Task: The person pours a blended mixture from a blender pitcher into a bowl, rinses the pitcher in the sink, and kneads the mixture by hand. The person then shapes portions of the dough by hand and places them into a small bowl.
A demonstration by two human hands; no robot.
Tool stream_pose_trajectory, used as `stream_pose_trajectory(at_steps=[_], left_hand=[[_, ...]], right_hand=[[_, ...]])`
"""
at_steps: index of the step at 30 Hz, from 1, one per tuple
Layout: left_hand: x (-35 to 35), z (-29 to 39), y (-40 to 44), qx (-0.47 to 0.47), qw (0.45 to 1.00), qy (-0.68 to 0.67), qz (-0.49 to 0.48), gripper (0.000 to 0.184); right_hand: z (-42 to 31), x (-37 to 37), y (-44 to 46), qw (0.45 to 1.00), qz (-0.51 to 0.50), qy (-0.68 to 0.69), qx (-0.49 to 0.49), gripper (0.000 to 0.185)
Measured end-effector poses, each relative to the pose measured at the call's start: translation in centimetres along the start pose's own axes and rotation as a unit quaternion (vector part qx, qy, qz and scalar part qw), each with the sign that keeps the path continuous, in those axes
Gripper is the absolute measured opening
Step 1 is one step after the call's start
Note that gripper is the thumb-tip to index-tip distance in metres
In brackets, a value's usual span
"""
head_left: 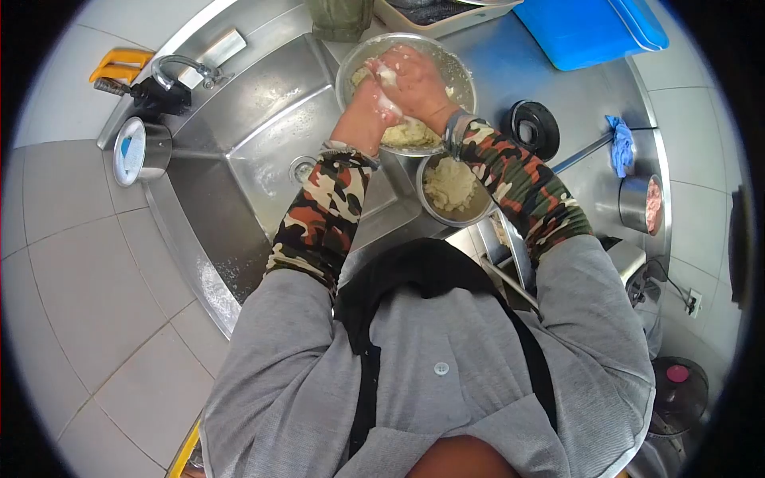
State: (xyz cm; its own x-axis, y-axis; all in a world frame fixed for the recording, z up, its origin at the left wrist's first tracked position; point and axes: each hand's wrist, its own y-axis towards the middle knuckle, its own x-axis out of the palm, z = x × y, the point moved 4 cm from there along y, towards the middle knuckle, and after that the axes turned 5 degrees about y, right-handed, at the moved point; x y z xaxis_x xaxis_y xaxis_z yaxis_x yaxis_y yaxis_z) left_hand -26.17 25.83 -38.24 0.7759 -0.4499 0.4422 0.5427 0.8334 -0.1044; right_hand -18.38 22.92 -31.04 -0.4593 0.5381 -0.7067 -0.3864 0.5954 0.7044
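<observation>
My left hand (368,113) and my right hand (412,84) are pressed together over a large metal bowl (468,84). Their fingers are closed around a clump of pale, wet mash, mostly hidden by the hands; white liquid or froth coats the skin. More of the pale yellow mash (410,135) lies in the bowl beneath them. Just in front of it, nearer my body, a smaller metal bowl (423,201) holds a packed heap of similar pale mash (450,185). Camouflage sleeves cover both forearms.
A steel sink (275,135) with a faucet (171,72) lies to the left. On its outer edge stands a metal pot (159,151). To the right are a black round lid (546,127), a blue cloth (621,147), a pot of pinkish food (635,203) and a blue container (574,32).
</observation>
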Motion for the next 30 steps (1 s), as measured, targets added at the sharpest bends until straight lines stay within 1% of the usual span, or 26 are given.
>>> stream_pose_trajectory(at_steps=[1,2,3,4,5,6,7,8,10,11,13,14,16,17,18,20,21,22,23,24,25,26,27,28,29,30], left_hand=[[-0.4,-0.5,0.5,0.1,0.99,0.092,-0.037,0.038],[0.3,0.6,0.2,0.1,0.99,0.091,-0.037,0.038],[1.1,1.6,-0.5,-0.054,0.997,-0.039,0.042,0.04],[1.7,1.6,-1.2,-0.203,0.958,-0.167,0.119,0.042],[1.6,1.3,-0.8,-0.2,0.958,-0.168,0.12,0.042],[1.7,1.0,-0.1,-0.205,0.958,-0.174,0.094,0.04],[1.8,0.6,0.2,-0.211,0.958,-0.181,0.069,0.038],[1.5,0.3,0.4,-0.21,0.959,-0.181,0.067,0.038],[0.8,0.2,1.1,-0.207,0.939,-0.268,0.05,0.034],[0.6,0.4,1.2,-0.204,0.941,-0.267,0.049,0.034],[0.5,0.6,1.1,-0.174,0.92,-0.35,0.025,0.035],[0.6,0.5,1.1,-0.174,0.921,-0.347,0.022,0.035],[0.8,0.4,1.2,-0.157,0.919,-0.362,0.002,0.033],[0.5,-0.5,1.7,-0.157,0.92,-0.359,0.0,0.033],[0.2,-1.4,2.2,-0.14,0.921,-0.362,-0.025,0.032],[-0.1,-1.8,2.4,-0.123,0.923,-0.362,-0.053,0.031],[0.4,-1.3,1.5,-0.115,0.904,-0.4,-0.096,0.031],[1.0,-0.6,1.0,-0.108,0.882,-0.437,-0.139,0.031],[0.7,-1.5,1.4,-0.114,0.881,-0.436,-0.144,0.031],[-0.5,-2.8,2.0,0.01,0.987,-0.097,-0.127,0.031],[-1.0,-3.4,2.4,0.139,0.952,0.255,-0.093,0.032],[-1.1,-3.6,2.7,0.142,0.951,0.258,-0.098,0.032],[-1.4,-4.4,2.9,0.047,0.992,0.015,-0.115,0.032],[-1.6,-5.5,2.7,-0.056,0.964,-0.23,-0.12,0.033],[-0.9,-4.2,1.8,-0.057,0.965,-0.228,-0.121,0.033],[0.4,-1.9,0.6,-0.11,0.933,-0.324,-0.109,0.033]], right_hand=[[0.2,0.2,-0.1,1.0,0.008,0.012,0.023,0.036],[0.1,0.1,-0.1,1.0,0.007,0.012,0.023,0.036],[0.1,-0.1,-0.1,0.999,0.01,0.024,0.032,0.032],[0.0,-0.4,0.1,0.998,0.014,0.036,0.04,0.028],[0.1,-0.8,0.7,0.999,0.014,0.036,0.038,0.028],[1.3,-0.5,1.2,0.972,-0.075,0.104,0.195,0.027],[1.9,-0.2,0.7,0.909,-0.161,0.168,0.346,0.026],[1.9,-0.5,0.6,0.91,-0.16,0.167,0.345,0.026],[1.9,-1.3,1.1,0.903,-0.134,0.261,0.315,0.028],[1.8,-1.3,1.0,0.904,-0.131,0.26,0.312,0.028],[1.1,-1.4,0.5,0.921,-0.104,0.265,0.265,0.028],[0.9,-1.2,0.1,0.922,-0.101,0.263,0.264,0.028],[-0.3,-1.0,-0.2,0.979,-0.084,0.13,0.132,0.027],[0.0,0.1,-1.2,0.985,-0.051,0.11,0.121,0.024],[-0.4,-0.3,-0.8,0.985,-0.048,0.109,0.122,0.024],[-1.0,-1.6,0.0,0.981,0.027,0.118,0.152,0.018],[-0.7,-1.6,0.2,0.981,0.032,0.113,0.153,0.018],[-0.6,-1.8,0.4,0.987,0.037,0.112,0.111,0.019],[-0.7,-2.0,0.4,0.991,0.04,0.109,0.072,0.021],[-0.8,-2.4,0.3,0.991,0.043,0.103,0.077,0.021],[-1.0,-2.7,0.5,0.991,0.016,0.109,0.076,0.019],[-1.0,-2.7,0.8,0.99,-0.009,0.116,0.074,0.018],[-0.7,-2.5,0.9,0.991,-0.004,0.113,0.075,0.018],[-0.6,-2.2,0.7,0.991,-0.013,0.108,0.075,0.016],[-0.6,-1.9,0.6,0.992,-0.023,0.104,0.075,0.015],[-0.6,-2.0,0.8,0.992,-0.021,0.104,0.075,0.015]])
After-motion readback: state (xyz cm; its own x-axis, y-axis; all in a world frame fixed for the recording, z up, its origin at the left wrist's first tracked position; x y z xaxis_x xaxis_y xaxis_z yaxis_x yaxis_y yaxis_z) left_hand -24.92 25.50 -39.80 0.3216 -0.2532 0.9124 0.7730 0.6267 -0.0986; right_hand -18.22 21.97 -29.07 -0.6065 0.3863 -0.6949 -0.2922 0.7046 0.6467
